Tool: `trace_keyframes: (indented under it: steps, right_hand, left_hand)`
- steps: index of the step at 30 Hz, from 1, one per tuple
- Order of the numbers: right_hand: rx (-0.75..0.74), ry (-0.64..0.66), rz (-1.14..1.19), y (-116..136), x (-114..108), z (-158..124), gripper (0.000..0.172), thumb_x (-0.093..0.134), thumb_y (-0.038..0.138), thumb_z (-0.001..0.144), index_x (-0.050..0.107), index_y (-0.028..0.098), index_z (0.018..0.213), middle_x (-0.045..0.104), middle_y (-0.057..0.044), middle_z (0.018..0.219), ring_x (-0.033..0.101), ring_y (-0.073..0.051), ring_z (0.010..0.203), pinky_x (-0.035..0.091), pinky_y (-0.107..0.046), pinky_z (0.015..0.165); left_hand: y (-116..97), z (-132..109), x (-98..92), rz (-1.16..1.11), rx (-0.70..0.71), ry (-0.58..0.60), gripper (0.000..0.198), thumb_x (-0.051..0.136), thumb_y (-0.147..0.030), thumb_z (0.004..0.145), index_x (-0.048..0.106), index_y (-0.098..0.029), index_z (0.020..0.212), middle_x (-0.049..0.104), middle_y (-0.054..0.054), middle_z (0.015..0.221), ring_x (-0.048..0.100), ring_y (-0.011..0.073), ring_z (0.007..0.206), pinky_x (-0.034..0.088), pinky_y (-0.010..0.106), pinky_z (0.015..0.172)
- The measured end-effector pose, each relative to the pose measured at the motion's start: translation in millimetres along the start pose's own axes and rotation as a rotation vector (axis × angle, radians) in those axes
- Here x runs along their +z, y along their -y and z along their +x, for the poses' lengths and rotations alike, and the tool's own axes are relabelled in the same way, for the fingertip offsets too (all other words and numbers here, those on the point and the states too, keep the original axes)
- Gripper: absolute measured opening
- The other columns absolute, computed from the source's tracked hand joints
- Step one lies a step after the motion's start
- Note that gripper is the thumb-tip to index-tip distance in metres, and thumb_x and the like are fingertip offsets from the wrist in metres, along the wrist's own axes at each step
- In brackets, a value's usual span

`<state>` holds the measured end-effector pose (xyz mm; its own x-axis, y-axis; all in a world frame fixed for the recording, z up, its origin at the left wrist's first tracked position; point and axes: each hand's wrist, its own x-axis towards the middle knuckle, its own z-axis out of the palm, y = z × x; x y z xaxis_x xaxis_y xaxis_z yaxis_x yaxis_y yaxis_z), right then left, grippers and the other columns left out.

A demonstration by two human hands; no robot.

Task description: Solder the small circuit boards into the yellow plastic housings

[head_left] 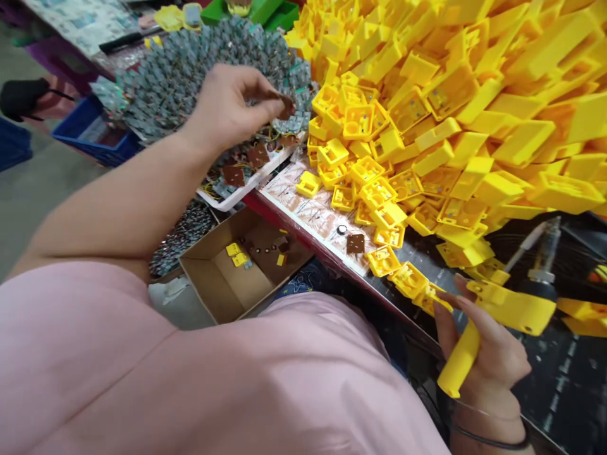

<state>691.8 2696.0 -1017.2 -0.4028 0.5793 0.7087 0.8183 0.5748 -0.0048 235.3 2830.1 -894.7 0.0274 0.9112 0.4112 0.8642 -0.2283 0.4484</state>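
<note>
My left hand (232, 104) reaches over the heap of grey-green wired parts, its thumb and fingers pinched on a small brown circuit board (287, 107). Below it, more brown boards (234, 175) lie in a white-rimmed tray (237, 197). My right hand (493, 351) is closed around a yellow-handled tool (459, 363) with a slim pale shaft; its exact kind is unclear. The fingertips of that hand touch a small yellow casing (432, 298), the nearest of a short row. A loose brown board (355, 243) and a round silver part (342, 230) lie on the patterned surface.
A large pile of yellow plastic casings (455, 95) covers the table's right side. Below the table edge stands a cardboard box (227, 284) with a few small parts. A blue crate (97, 136) is at left, green trays (258, 12) behind. Another tool (545, 259) stands near my right hand.
</note>
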Motion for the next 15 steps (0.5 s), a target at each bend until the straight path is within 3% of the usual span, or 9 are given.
trace_keyframes:
  steps: [2, 5, 6, 8, 10, 12, 15]
  right_hand:
    - [-0.002, -0.038, 0.042, -0.3, 3.4, 5.2, 0.034, 0.074, 0.023, 0.094, 0.069, 0.021, 0.127, 0.078, 0.000, 0.078, 0.066, -0.015, 0.049, 0.040, -0.024, 0.043]
    - [-0.017, -0.163, 0.049, 6.7, 8.5, 22.5, 0.021, 0.073, 0.016, 0.093, 0.075, 0.021, 0.113, 0.061, 0.007, 0.051, 0.043, -0.008, 0.033, 0.026, -0.025, 0.037]
    - [-0.014, -0.190, 0.047, 11.1, 8.5, 29.0, 0.021, 0.075, 0.013, 0.090, 0.076, 0.021, 0.110, 0.062, 0.007, 0.051, 0.044, -0.008, 0.034, 0.026, -0.026, 0.038]
    - [-0.026, -0.174, 0.085, 21.8, 5.4, 40.8, 0.031, 0.077, 0.011, 0.087, 0.072, 0.023, 0.115, 0.074, 0.004, 0.070, 0.063, -0.012, 0.048, 0.042, -0.023, 0.046]
    - [-0.022, -0.108, 0.196, 32.0, 0.3, 49.0, 0.046, 0.081, 0.015, 0.085, 0.063, 0.025, 0.126, 0.080, -0.003, 0.101, 0.078, -0.021, 0.082, 0.061, -0.028, 0.071]
    - [0.004, -0.077, 0.334, 39.2, -4.1, 52.4, 0.053, 0.082, 0.014, 0.084, 0.058, 0.027, 0.129, 0.078, -0.008, 0.116, 0.077, -0.026, 0.105, 0.065, -0.037, 0.091]
    - [0.074, -0.129, 0.383, 42.4, -7.3, 49.3, 0.048, 0.078, 0.007, 0.085, 0.059, 0.025, 0.125, 0.079, -0.006, 0.109, 0.079, -0.023, 0.097, 0.066, -0.033, 0.088]
  left_hand:
    - [-12.0, -2.8, -2.4, -0.311, -0.008, -0.057, 0.037, 0.071, -0.055, 0.090, 0.074, -0.019, 0.096, 0.078, 0.002, 0.095, 0.076, 0.0227, 0.100, 0.058, 0.041, 0.090]
    - [-44.1, -15.3, 25.1, -0.714, 0.020, 0.157, 0.037, 0.079, -0.054, 0.086, 0.072, -0.019, 0.098, 0.078, 0.003, 0.087, 0.077, 0.0217, 0.088, 0.060, 0.039, 0.084]
    - [-57.8, -21.4, 40.0, -0.829, -0.012, 0.274, 0.041, 0.081, -0.051, 0.085, 0.070, -0.018, 0.106, 0.077, 0.003, 0.083, 0.076, 0.0199, 0.080, 0.060, 0.037, 0.079]
    - [-87.8, -36.0, 71.8, -1.013, -0.132, 0.531, 0.053, 0.083, -0.045, 0.083, 0.064, -0.015, 0.122, 0.075, 0.002, 0.077, 0.072, 0.0163, 0.067, 0.059, 0.032, 0.068]
    - [-117.7, -52.1, 100.0, -1.163, -0.277, 0.779, 0.059, 0.084, -0.041, 0.082, 0.060, -0.014, 0.128, 0.074, 0.001, 0.075, 0.068, 0.0134, 0.057, 0.055, 0.027, 0.058]
    - [-142.7, -66.8, 120.1, -1.310, -0.402, 0.982, 0.054, 0.084, -0.041, 0.081, 0.064, -0.014, 0.124, 0.071, 0.000, 0.071, 0.062, 0.0102, 0.049, 0.050, 0.023, 0.050]
    - [-162.5, -82.7, 135.9, -1.440, -0.514, 1.156, 0.051, 0.080, -0.051, 0.084, 0.070, -0.014, 0.119, 0.065, -0.002, 0.059, 0.055, 0.0089, 0.042, 0.041, 0.019, 0.043]
